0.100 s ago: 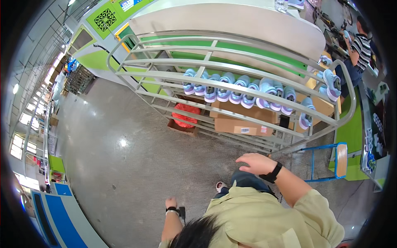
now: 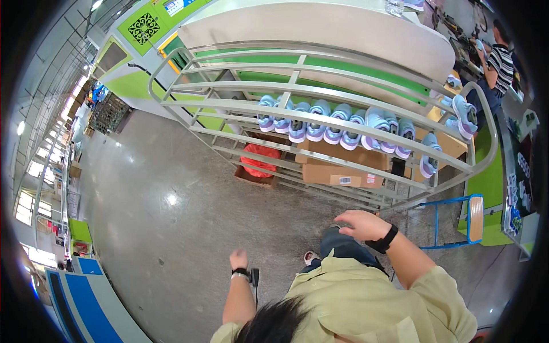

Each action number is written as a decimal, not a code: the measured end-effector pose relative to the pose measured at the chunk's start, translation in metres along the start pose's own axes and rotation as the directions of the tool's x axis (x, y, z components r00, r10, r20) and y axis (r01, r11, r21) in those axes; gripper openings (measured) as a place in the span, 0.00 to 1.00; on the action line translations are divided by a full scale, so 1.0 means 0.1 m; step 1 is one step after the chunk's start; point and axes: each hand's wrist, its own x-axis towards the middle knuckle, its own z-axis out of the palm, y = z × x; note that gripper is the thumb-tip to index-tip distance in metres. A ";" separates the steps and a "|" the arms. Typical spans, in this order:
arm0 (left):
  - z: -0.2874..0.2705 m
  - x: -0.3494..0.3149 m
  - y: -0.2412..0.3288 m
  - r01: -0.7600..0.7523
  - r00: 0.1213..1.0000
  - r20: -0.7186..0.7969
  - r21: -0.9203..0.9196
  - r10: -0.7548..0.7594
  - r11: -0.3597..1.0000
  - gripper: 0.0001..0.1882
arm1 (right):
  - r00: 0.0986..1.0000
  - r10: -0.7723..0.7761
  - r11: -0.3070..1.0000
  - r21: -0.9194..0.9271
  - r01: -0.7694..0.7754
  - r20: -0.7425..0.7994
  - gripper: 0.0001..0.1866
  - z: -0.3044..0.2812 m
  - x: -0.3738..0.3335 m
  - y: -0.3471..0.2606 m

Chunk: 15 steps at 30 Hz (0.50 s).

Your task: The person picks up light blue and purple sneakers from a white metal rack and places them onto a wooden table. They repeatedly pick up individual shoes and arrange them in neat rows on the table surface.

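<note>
My right hand [image 2: 362,224] is held out in front of my body, holding nothing, its fingers stretched out and the thumb apart. A black watch [image 2: 382,240] sits on that wrist. Lower and to the left, my left hand [image 2: 238,259] hangs over the floor, loosely curled, with nothing visible in it. A black band and a small dark box [image 2: 255,277] are at its wrist. Neither hand touches anything. Ahead stands a metal tube rack [image 2: 320,119], holding a row of several light blue and lilac shoes [image 2: 316,121]. My right hand is nearest to the rack's lower bars.
Cardboard boxes [image 2: 337,171] and a box with a red bag [image 2: 260,159] are under the rack. A blue-framed stool [image 2: 474,219] stands right. Behind the rack is a white-topped green machine [image 2: 320,28]. Another person [image 2: 498,74] works at far right. A blue-and-white cabinet [image 2: 86,297] stands lower left.
My left hand has swung forward and slightly right. My right hand has shifted a little to the right. The rack and shoes sit slightly farther right in the picture.
</note>
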 end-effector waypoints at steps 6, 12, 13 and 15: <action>0.38 0.73 2.91 -0.514 0.856 -0.147 -0.144 0.495 0.846 0.31 | 0.983 0.156 0.986 -0.044 -0.160 -0.094 0.21 -0.61 0.34 0.06; 0.31 0.90 5.15 -0.633 0.727 -0.195 0.183 0.659 0.752 0.43 | 0.961 0.132 0.991 0.016 -0.133 -0.244 0.21 -0.89 0.96 0.39; 0.41 1.04 5.28 -0.630 0.703 -0.193 0.278 0.685 0.725 0.48 | 0.957 0.121 0.992 0.016 -0.121 -0.265 0.21 -0.93 1.08 0.41; 0.55 1.24 5.57 -0.611 0.754 -0.054 0.310 0.655 0.729 0.55 | 0.962 0.157 0.987 0.081 -0.142 -0.225 0.20 -0.99 1.28 0.45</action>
